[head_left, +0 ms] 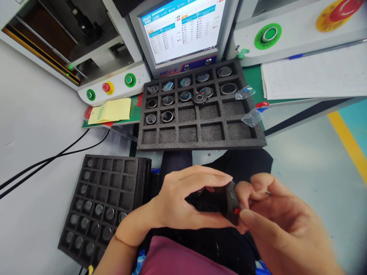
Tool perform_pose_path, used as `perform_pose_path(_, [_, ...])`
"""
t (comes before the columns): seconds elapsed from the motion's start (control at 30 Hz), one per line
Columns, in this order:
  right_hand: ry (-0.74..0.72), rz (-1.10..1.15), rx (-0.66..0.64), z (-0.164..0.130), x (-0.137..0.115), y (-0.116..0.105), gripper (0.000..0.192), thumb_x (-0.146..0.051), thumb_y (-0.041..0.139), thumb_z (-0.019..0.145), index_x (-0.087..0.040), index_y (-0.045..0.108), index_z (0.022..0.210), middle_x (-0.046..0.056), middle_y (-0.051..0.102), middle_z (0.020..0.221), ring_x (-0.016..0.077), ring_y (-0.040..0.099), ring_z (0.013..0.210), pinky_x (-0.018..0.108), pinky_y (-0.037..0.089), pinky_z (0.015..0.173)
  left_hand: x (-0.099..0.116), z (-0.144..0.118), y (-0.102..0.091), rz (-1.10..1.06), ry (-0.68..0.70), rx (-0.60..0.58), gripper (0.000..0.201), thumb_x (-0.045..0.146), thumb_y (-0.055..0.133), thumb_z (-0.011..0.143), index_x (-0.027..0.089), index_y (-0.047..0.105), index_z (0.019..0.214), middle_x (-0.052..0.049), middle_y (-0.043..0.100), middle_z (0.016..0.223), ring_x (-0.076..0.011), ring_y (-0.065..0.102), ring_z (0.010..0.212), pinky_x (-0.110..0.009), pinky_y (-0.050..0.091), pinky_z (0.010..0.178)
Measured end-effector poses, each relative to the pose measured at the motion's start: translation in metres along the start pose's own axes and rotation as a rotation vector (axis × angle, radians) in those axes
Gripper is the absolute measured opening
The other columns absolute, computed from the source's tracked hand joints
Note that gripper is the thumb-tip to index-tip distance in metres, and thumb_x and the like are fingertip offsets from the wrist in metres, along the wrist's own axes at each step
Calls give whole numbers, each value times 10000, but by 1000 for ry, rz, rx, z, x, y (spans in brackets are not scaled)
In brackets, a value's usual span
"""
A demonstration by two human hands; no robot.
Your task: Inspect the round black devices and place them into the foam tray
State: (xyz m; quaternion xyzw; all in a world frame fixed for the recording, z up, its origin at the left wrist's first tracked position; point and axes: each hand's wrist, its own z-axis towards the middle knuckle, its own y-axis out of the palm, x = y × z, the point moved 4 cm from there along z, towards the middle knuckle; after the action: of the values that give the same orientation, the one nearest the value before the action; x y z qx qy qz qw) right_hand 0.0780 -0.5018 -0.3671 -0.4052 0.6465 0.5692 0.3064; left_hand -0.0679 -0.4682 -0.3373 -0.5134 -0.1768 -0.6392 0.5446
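Note:
Above my lap, my left hand (pixel 180 198) grips a dark round smartwatch body (pixel 231 198) by its edge, between thumb and fingers. The watch stands edge-on, with a button on its rim; its faces are mostly hidden. My right hand (pixel 283 217) is closed at the watch's right side, thumb and fingers pinching a small red tab (pixel 237 211) at the lower rim. Ahead lies a black foam tray (pixel 200 144) with several round watch bodies (pixel 228 88) in its far rows. One watch body with its sensor side up (pixel 200 98) rests across a divider.
A stack of foam trays (pixel 130 168) holding round parts stands at lower left. Behind the near tray are a monitor (pixel 183 34) and machines with green buttons (pixel 269 34) and red stop knobs (pixel 106 87). Clear film pieces (pixel 252 117), yellow paper (pixel 111 110) and white sheets (pixel 312 76) lie around.

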Motion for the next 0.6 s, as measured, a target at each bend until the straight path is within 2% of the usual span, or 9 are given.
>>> perform_pose_path(0.3, [52,105,54,2,3,7,247,-233,795,753,-223,551,795,-50,584,612,74,518,439,147,459,405,-2,-3,-1,-5,5,4,557,281,865,674,138,646,1165,-140,730,1087,-215,716,953,-278,611,792])
perform_pose_path(0.5, [146,182,99,5,13,11,313,-281,838,694,-237,553,814,-68,503,613,81,454,425,151,391,313,-7,-5,-3,20,17,2,557,300,833,721,184,624,1224,-124,722,1108,-215,712,964,-290,611,774])
perform_pose_path(0.6, [152,184,78,7,18,11,323,-336,834,708,-246,553,839,-51,522,686,89,480,473,159,390,335,-12,-3,-3,-68,-42,-7,574,349,855,683,213,652,1203,-100,736,1057,-208,717,905,-298,612,753])
